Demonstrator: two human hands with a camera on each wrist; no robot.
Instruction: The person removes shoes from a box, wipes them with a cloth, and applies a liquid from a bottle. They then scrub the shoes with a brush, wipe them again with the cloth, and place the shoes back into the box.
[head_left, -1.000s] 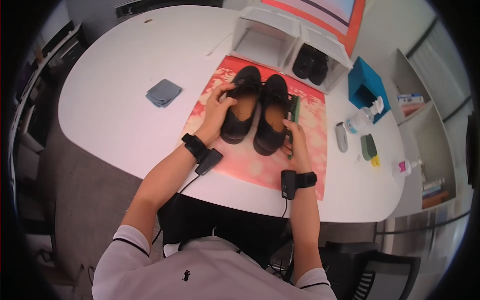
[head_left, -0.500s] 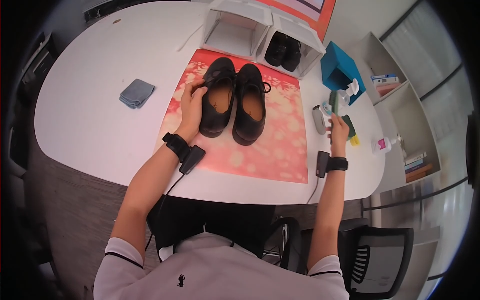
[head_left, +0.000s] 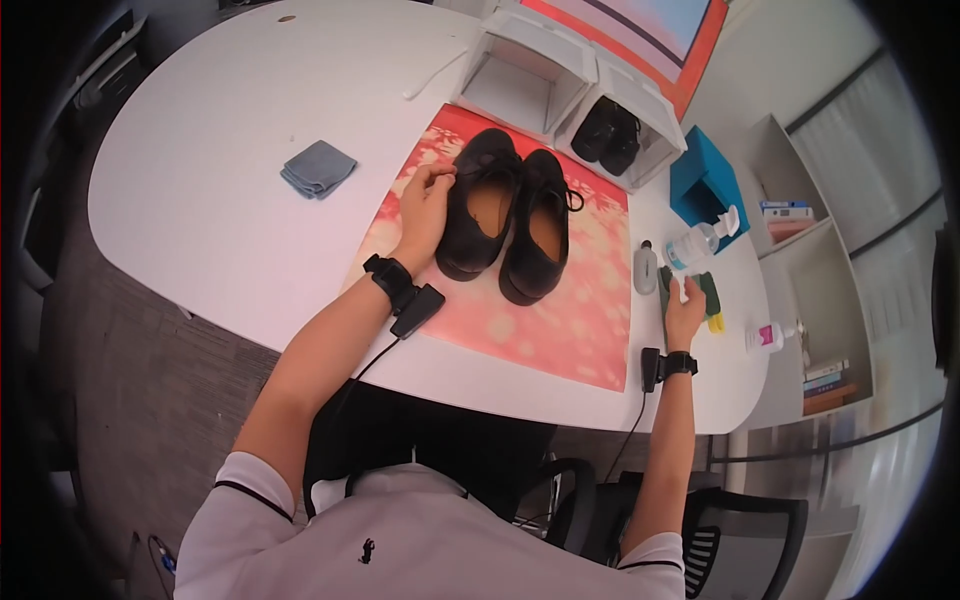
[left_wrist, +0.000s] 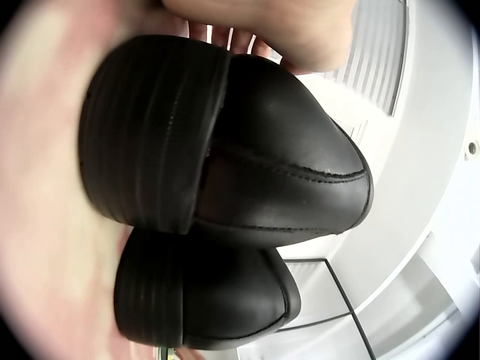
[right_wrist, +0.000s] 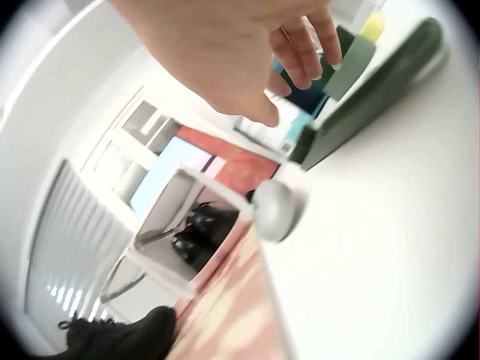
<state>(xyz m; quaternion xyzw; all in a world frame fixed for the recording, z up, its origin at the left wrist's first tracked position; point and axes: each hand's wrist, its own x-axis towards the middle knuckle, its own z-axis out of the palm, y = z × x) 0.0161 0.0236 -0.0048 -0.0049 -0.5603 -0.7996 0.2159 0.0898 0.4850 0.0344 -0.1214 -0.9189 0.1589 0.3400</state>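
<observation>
Two black lace-up shoes, the left one point(head_left: 480, 215) and the right one point(head_left: 538, 235), stand side by side on a red-and-cream mat point(head_left: 480, 330). My left hand point(head_left: 425, 215) rests with loosely bent fingers at the outer side of the left shoe; in the left wrist view the hand point(left_wrist: 277, 26) is beside a shoe heel point(left_wrist: 150, 135). At the right, my right hand point(head_left: 685, 310) is over the table by a green brush. In the right wrist view its spread fingers hold nothing, and the brush point(right_wrist: 375, 101) lies on the white table just beyond them.
Behind the mat stand two white boxes, one point(head_left: 525, 85) beside another holding black shoes point(head_left: 607, 135). A grey bottle point(head_left: 645, 268), pump bottle point(head_left: 692, 248), teal bin point(head_left: 705, 180) and green block point(head_left: 710, 295) are at the right. A grey cloth point(head_left: 318, 169) lies left.
My right hand has moved from the right shoe to the table's right side, carrying the green brush there, and has let it go. My left hand has stayed beside the left shoe.
</observation>
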